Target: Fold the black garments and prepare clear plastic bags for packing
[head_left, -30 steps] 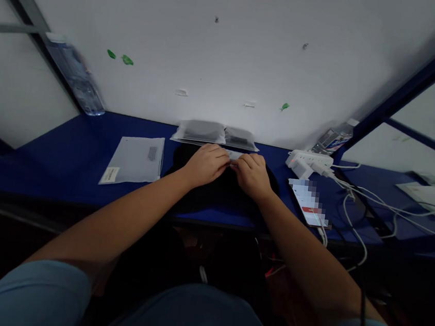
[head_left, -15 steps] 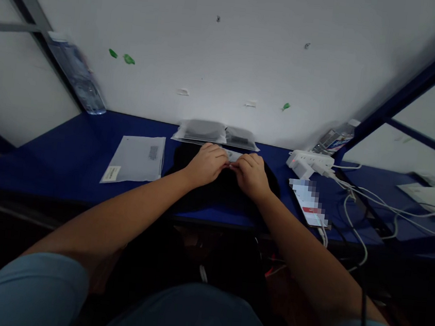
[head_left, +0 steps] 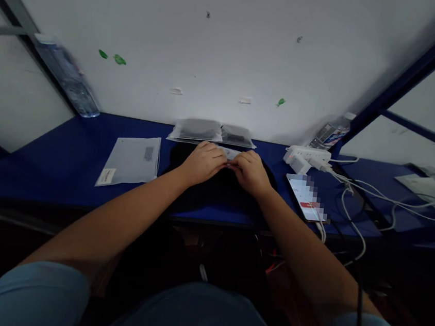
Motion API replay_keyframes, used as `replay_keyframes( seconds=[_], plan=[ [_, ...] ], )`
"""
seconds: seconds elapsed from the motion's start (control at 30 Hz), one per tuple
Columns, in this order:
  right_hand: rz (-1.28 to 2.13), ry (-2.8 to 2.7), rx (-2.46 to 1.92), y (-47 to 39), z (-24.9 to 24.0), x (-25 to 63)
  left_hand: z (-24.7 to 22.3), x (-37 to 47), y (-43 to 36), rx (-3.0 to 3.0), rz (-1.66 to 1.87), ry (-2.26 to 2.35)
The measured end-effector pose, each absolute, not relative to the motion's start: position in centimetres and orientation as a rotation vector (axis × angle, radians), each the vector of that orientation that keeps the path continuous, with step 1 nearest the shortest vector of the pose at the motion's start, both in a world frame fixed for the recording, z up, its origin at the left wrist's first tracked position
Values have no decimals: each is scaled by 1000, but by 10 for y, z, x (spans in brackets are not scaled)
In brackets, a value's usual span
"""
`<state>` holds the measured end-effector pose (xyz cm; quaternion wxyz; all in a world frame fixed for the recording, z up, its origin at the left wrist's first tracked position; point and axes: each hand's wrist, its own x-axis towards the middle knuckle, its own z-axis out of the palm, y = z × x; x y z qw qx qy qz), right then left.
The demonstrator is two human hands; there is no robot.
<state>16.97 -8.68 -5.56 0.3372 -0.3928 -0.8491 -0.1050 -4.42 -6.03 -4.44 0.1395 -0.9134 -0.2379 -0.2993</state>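
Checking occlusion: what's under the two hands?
The left hand and right hand pinch a small pale strip over dark cloth on the blue table. What their fingers cover stays hidden.

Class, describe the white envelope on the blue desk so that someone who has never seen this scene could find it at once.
Start at the blue desk that runs along the white wall. The white envelope lies flat on it, to the left of the left hand and the black cloth. Unlike the clear packets by the wall, it is opaque white paper with a small label at its near corner.
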Motion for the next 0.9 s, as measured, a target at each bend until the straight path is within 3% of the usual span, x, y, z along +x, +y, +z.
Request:
replay_keyframes(
  seconds=[0.9],
  plan=[
    [-498,-2344,-1080,-93,-51,165,-40,-41,-60,-2556,-667,-562]
  ],
)
